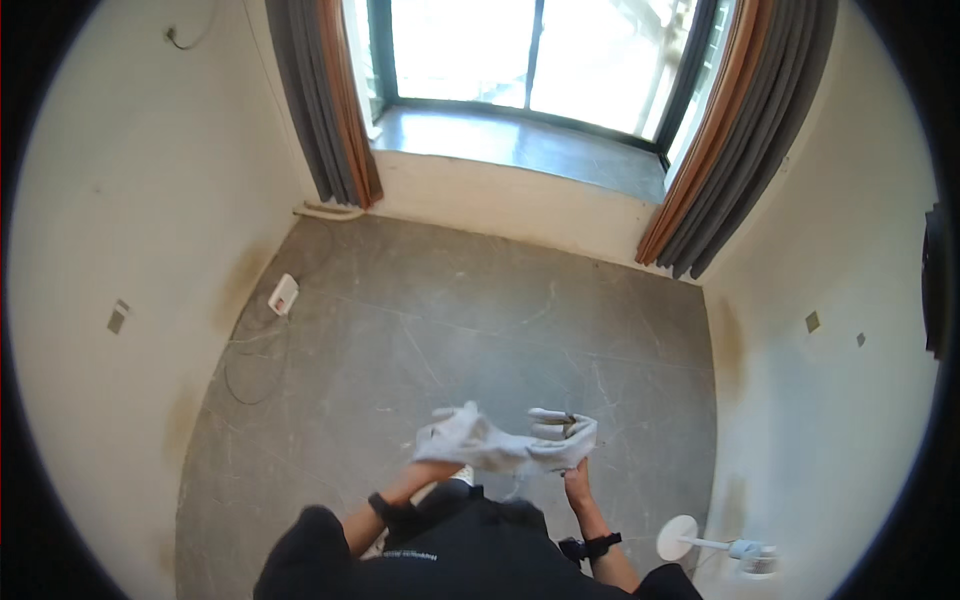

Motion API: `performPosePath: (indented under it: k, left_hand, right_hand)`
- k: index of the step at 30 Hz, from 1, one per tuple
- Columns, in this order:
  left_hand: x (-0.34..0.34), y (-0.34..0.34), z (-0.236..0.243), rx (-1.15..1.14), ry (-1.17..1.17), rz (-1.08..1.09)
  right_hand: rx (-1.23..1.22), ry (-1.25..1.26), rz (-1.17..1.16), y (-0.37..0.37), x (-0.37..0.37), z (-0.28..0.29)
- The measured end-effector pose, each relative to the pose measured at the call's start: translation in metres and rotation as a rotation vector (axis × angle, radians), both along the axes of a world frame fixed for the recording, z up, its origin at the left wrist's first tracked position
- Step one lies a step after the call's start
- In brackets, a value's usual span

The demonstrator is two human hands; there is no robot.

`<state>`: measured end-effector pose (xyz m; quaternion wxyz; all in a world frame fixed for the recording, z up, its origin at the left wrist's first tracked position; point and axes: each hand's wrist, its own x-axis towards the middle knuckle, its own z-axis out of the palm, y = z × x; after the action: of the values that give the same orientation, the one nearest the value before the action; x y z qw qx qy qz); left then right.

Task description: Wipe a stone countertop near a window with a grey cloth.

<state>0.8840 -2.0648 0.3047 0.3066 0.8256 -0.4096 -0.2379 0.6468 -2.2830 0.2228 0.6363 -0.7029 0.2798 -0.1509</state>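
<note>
A pair of whitish cloth gloves [500, 450] is stretched out between my two hands, in front of my body and above the floor. My left hand [436, 469] is at the left end of the cloth, its fingers mostly covered by the fabric. At the right end, my right hand [577, 483] is closed on the glove's edge, with part of the hand hidden behind the cloth. Loose glove fingers stick out near the right end, with some darker patches there. Whether either hand is partly inside a glove I cannot tell.
Grey tile floor [480, 320] spreads ahead. A white box-like device [284, 295] with a cable lies by the left wall. At the lower right stands a white fan-like stand [678, 538]. Curtains [740, 150] flank the window sill [520, 150].
</note>
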Motion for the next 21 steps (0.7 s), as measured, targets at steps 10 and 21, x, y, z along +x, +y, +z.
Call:
performPosePath:
  k: [10,21]
  left_hand:
    - [0.148,-0.223,0.018,-0.292,-0.291,-0.405]
    - [0.286,-0.335,-0.074,0.162,0.009,-0.03]
  right_hand:
    - [0.251,-0.074,-0.348,-0.149,0.071,-0.1]
    - [0.239,0.222,-0.155,-0.341,0.272,-0.057]
